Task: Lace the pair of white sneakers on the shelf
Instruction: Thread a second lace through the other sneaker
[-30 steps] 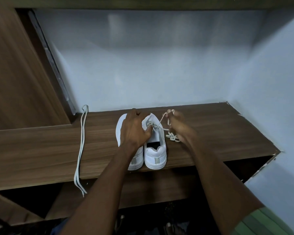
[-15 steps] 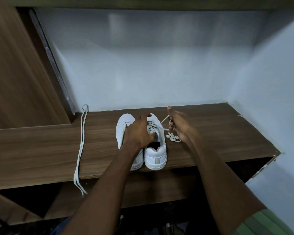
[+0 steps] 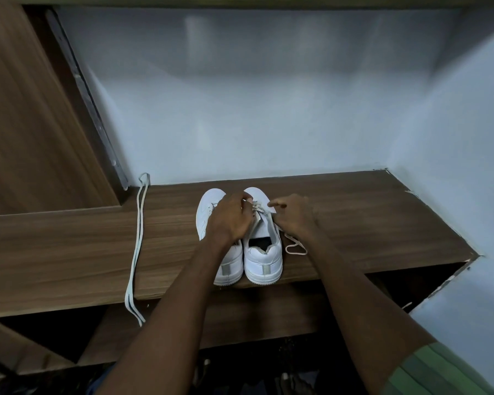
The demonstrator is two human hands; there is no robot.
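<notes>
Two white sneakers stand side by side under my hands, heels toward me at the front edge of the wooden shelf (image 3: 354, 223). I work on the right sneaker (image 3: 264, 252), whose lace (image 3: 259, 208) crosses its upper eyelets between my two hands. My left hand (image 3: 231, 218) reaches over the left sneaker (image 3: 208, 206), fingers curled and pinching the lace at the tongue. My right hand (image 3: 293, 216) sits just right of that shoe, fingers curled on the lace's other end, forefinger pointing toward my left hand. Loose lace loops lie on the shelf below my right wrist. Well left of my left hand, a spare lace (image 3: 137, 243) runs across the shelf and hangs over its front edge.
</notes>
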